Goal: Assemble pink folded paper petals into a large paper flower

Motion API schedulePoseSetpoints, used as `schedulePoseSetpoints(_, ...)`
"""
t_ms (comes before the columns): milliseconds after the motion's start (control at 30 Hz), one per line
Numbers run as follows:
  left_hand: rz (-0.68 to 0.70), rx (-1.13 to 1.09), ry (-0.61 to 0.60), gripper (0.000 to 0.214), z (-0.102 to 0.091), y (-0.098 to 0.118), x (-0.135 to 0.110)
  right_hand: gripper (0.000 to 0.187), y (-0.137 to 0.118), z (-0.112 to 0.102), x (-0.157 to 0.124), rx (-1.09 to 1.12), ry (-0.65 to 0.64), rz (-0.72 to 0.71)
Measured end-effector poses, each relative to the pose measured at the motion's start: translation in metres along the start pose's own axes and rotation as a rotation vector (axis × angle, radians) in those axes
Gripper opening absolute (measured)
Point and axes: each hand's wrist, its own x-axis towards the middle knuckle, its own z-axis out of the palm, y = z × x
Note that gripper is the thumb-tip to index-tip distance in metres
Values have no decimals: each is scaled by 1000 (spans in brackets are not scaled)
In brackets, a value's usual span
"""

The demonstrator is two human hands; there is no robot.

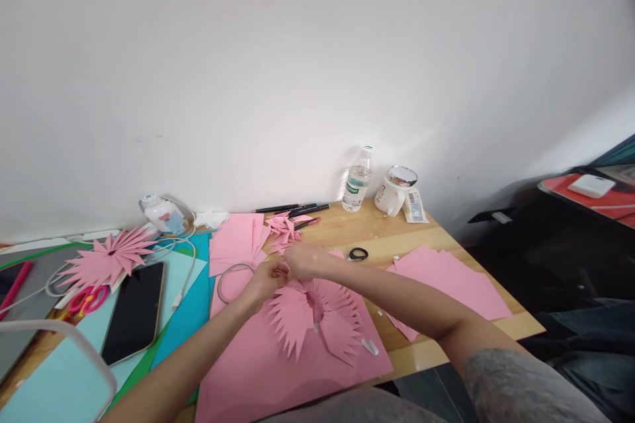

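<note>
A pleated pink paper rosette [297,320] with pointed tips lies fanned out on a large pink sheet [238,370]. At its upper left edge, my left hand [268,282] and my right hand [302,261] meet, both with fingers pinched on a bit of folded pink paper. My fingers cover most of that piece, so whether it is joined to the rosette is hidden. Small white strips [370,346] lie beside the rosette's lower right side. Just beyond my hands is a small heap of folded pink paper pieces [282,231].
Pink sheets [446,277] lie on the right. Black-handled scissors [358,254], pens [297,210], a water bottle [356,185] and a white mug [394,193] stand or lie behind. On the left are a phone [135,310], pink scissors [89,301], another pink rosette [112,258] and a cable.
</note>
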Motion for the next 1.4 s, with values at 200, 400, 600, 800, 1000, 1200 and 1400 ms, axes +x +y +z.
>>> schedulePoseSetpoints(200, 18, -1, -7, 17, 1, -3, 2, 23, 7, -9, -5, 12, -81, 75)
schedulePoseSetpoints(400, 68, -20, -35, 19, 3, 0, 2, 16, 10, -15, -16, 103, -84, 81)
schedulePoseSetpoints(600, 40, -16, 1, 20, 5, -5, 11, 15, 21, -6, -20, 270, 25, 45)
schedulePoseSetpoints(800, -26, -10, 21, 20, 4, -2, 4, 15, 44, 14, -31, 491, 333, -20)
schedulePoseSetpoints(1000, 1, -37, 13, 21, 5, 1, -3, 31, 59, 31, -31, 708, 308, -129)
schedulePoseSetpoints(1200, 42, -72, 14, 27, 5, -2, -3, 34, 61, 38, -14, 812, 257, -160)
schedulePoseSetpoints(1400, 62, -108, -5, 34, 5, -3, -5, 40, 57, 53, -5, 887, 290, -78)
